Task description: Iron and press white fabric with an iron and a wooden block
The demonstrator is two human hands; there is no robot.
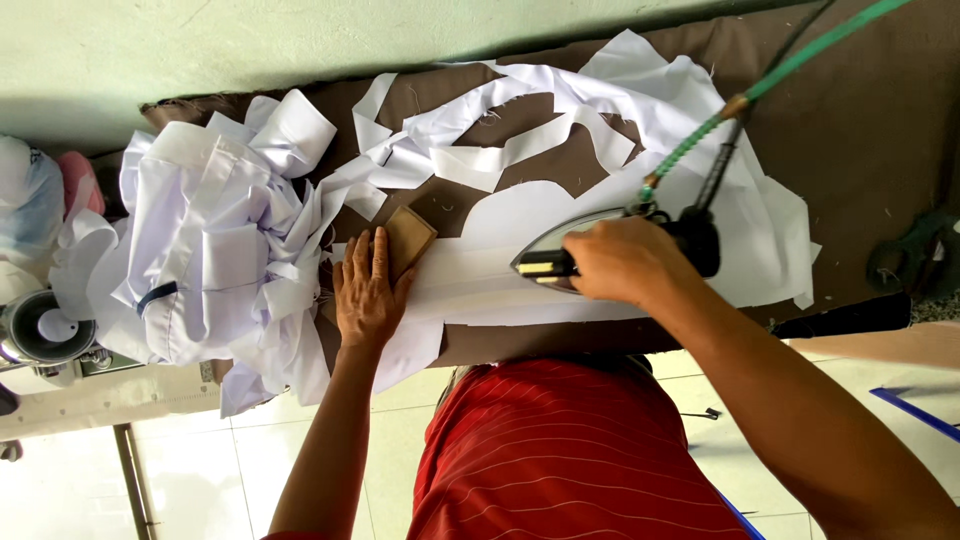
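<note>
The right hand point(622, 262) is clenched around the dark handle of an iron point(585, 250), whose shiny soleplate lies on a long white fabric strip point(470, 285). The left hand point(366, 290) lies flat with fingers released and spread, pressing the same strip, fingertips touching a small brown block point(408, 238) just beyond them. The strip runs between both hands across a brown padded ironing surface point(860, 130), which is set against a pale green wall point(200, 50). A green braided cord point(800, 60) and a black cable rise from the iron toward the upper right. More white cut pieces point(520, 130) lie scattered behind the iron; a crumpled heap of white garments point(210, 250) sits just beside the left hand. Dark scissors point(915, 255) rest at the far right edge. The person's red striped shirt point(570, 450) is near the table, above a pale tiled floor point(200, 470)
</note>
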